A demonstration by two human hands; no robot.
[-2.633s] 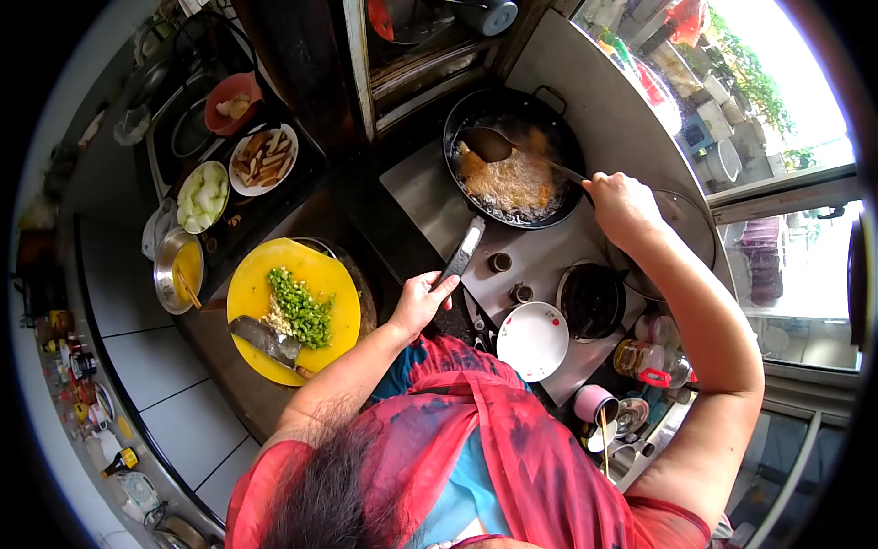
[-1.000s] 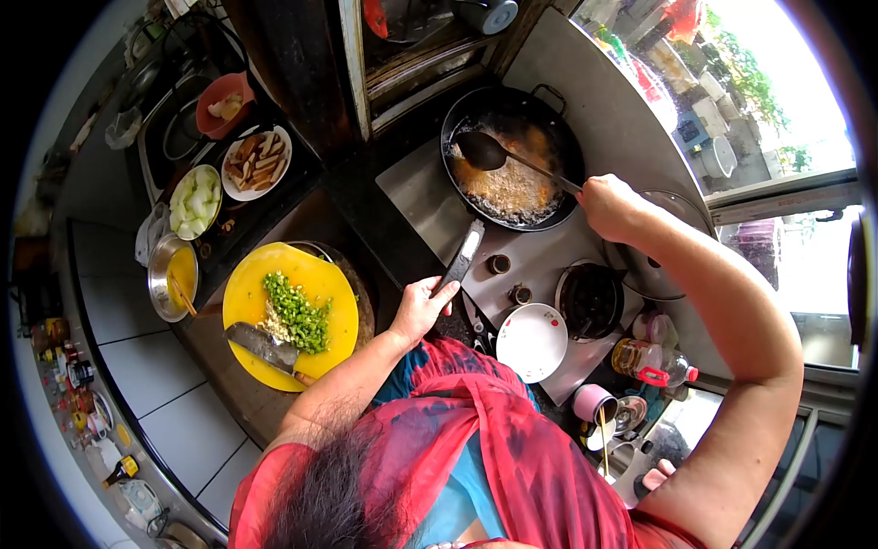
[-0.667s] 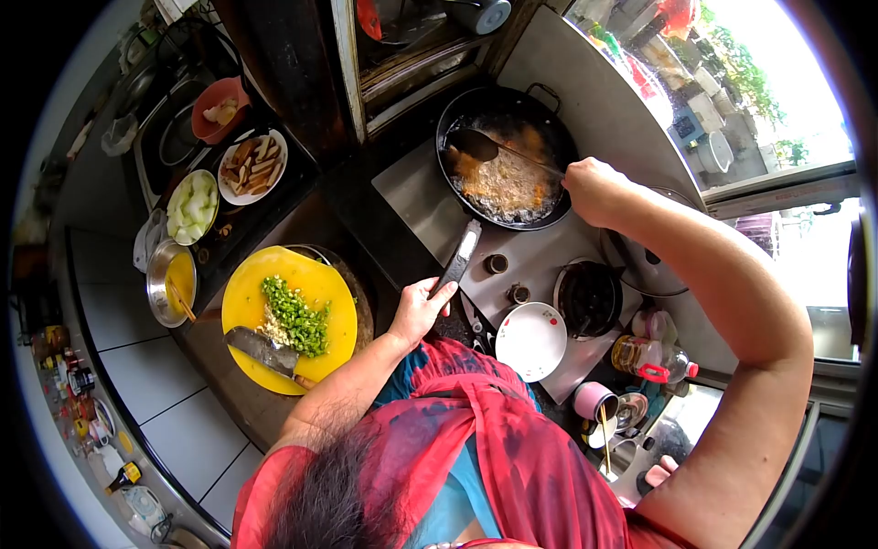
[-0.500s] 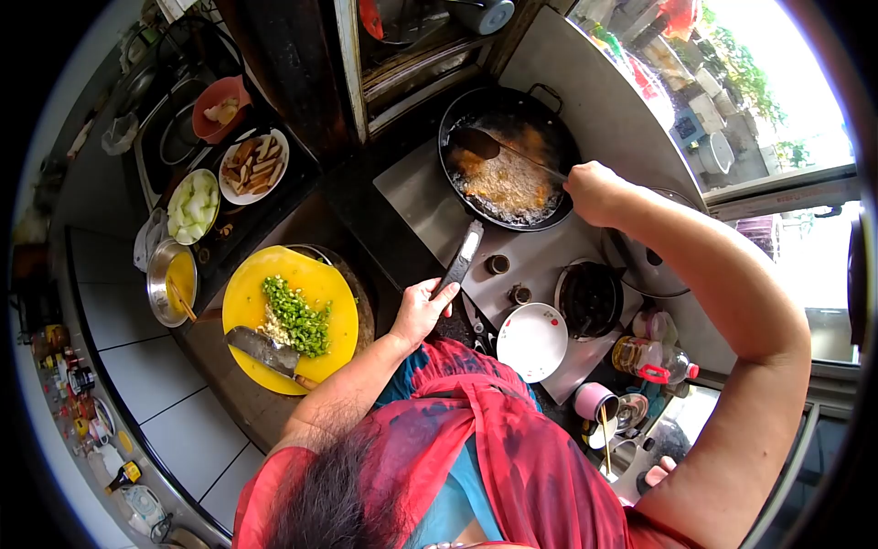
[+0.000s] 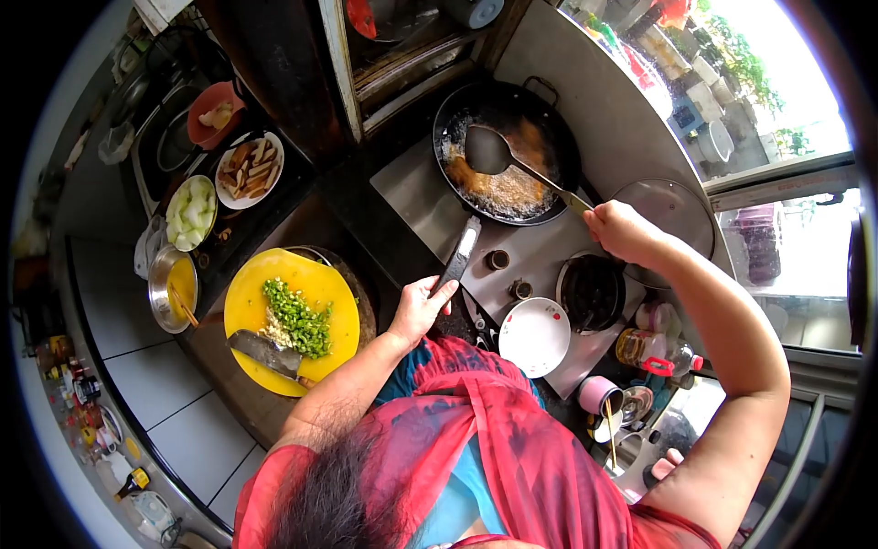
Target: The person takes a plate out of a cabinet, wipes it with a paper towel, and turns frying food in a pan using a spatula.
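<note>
The left hand point(image 5: 420, 311) lay near the middle of the view, its fingers wrapped in a grip and its thumb point(image 5: 445, 291) pointing toward two o'clock. Behind it, the left forearm point(image 5: 349, 380) ran up between one and two o'clock, in line with the wrist point(image 5: 399, 337). The right hand point(image 5: 626, 231) was clenched, knuckles leading toward ten o'clock. The right elbow point(image 5: 771, 384) was sharply bent, jutting out at four o'clock: the upper arm point(image 5: 712, 467) slanted toward one o'clock, and the forearm point(image 5: 722, 316) reached back toward eleven.
</note>
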